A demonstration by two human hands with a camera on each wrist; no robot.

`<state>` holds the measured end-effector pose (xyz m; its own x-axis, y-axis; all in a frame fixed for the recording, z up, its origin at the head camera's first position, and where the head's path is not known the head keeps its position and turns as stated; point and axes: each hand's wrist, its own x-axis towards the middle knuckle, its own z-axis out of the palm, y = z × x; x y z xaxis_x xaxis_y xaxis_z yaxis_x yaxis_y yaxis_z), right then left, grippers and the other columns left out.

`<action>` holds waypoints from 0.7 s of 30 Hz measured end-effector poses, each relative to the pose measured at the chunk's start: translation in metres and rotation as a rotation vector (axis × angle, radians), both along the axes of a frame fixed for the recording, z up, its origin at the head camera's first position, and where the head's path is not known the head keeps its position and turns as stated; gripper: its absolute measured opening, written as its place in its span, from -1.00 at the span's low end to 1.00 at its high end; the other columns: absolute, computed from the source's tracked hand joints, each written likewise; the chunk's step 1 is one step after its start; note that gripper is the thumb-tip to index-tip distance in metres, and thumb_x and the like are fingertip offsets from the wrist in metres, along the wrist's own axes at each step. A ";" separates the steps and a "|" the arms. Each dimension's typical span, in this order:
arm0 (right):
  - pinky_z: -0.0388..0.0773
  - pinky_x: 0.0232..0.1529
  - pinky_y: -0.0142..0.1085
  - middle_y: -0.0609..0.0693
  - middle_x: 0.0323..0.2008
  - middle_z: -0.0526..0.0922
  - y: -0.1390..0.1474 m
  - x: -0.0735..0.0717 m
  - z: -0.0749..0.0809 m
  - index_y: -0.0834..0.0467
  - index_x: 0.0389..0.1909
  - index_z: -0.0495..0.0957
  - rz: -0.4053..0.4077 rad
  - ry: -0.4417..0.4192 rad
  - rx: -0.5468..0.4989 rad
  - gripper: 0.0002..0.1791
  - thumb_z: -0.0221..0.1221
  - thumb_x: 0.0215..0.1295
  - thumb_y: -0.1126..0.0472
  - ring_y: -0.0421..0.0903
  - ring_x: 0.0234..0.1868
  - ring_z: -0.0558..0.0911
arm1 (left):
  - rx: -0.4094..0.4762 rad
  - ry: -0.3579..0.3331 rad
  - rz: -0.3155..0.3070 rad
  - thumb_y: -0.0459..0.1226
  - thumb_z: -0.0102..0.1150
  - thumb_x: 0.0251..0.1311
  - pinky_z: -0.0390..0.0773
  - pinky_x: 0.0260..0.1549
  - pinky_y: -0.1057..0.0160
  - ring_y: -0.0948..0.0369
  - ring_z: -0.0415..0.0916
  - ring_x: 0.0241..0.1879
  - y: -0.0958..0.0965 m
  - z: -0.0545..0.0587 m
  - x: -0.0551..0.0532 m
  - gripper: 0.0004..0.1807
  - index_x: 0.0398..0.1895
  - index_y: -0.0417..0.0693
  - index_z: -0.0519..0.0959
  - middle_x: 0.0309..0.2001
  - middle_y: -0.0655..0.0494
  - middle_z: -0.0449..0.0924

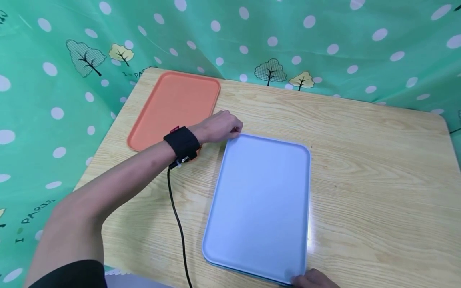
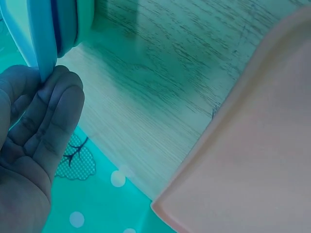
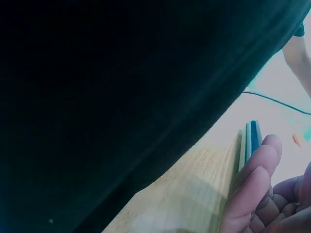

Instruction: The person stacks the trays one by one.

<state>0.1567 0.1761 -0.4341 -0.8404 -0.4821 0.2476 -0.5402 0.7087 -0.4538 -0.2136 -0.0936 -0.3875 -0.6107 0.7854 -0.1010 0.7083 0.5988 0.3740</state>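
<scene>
A light blue tray [image 1: 259, 200] lies on top of a small stack, with darker blue and green tray edges [image 2: 85, 24] showing beneath it in the left wrist view. My left hand [image 1: 221, 127] pinches its far left corner between thumb and fingers. At the near right corner, my right hand [image 1: 315, 279] grips the rim, mostly cut off by the head view's bottom edge. The right wrist view shows that hand's fingers curled beside the stacked edges [image 3: 251, 138], partly behind a dark sleeve. An orange tray [image 1: 180, 106] lies flat beyond my left forearm.
The wooden table [image 1: 378, 180] stretches to the right of the stack. A black cable [image 1: 176, 216] runs from the left wristband [image 1: 182, 143] down across the table. Behind and to the left hangs a green dotted cloth [image 1: 223, 36], close to the table's edges.
</scene>
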 end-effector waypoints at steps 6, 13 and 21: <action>0.29 -0.47 -0.69 -0.18 -0.35 0.69 0.001 0.007 -0.014 -0.19 -0.41 0.75 0.017 0.084 -0.114 -0.70 0.43 -0.13 -0.25 -0.40 -0.42 0.53 | -0.001 -0.005 -0.019 -0.36 0.11 0.31 0.34 -0.39 0.32 0.24 0.36 -0.52 0.003 0.000 0.000 -0.79 -0.51 -0.07 0.59 -0.51 0.09 0.57; 0.24 -0.49 -0.75 -0.13 -0.37 0.69 0.003 0.014 -0.025 -0.01 -0.34 0.75 -0.009 0.030 -0.157 -0.59 0.45 -0.14 -0.21 -0.51 -0.42 0.49 | -0.021 -0.001 -0.033 -0.37 0.10 0.32 0.34 -0.38 0.32 0.24 0.35 -0.52 0.008 0.000 0.000 -0.77 -0.52 -0.07 0.58 -0.52 0.10 0.55; 0.32 -0.51 -0.71 -0.11 -0.38 0.68 0.008 0.015 -0.026 0.13 -0.21 0.71 0.017 -0.196 -0.233 -0.52 0.43 -0.05 -0.13 -0.49 -0.43 0.55 | -0.031 -0.010 -0.018 -0.35 0.11 0.33 0.38 -0.37 0.32 0.23 0.41 -0.51 0.011 0.001 0.002 -0.78 -0.50 -0.08 0.63 -0.49 0.09 0.60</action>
<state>0.1714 0.1842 -0.4598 -0.8752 -0.4461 0.1871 -0.4375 0.5649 -0.6997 -0.2121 -0.0828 -0.3868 -0.5949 0.7929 -0.1319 0.7155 0.5972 0.3626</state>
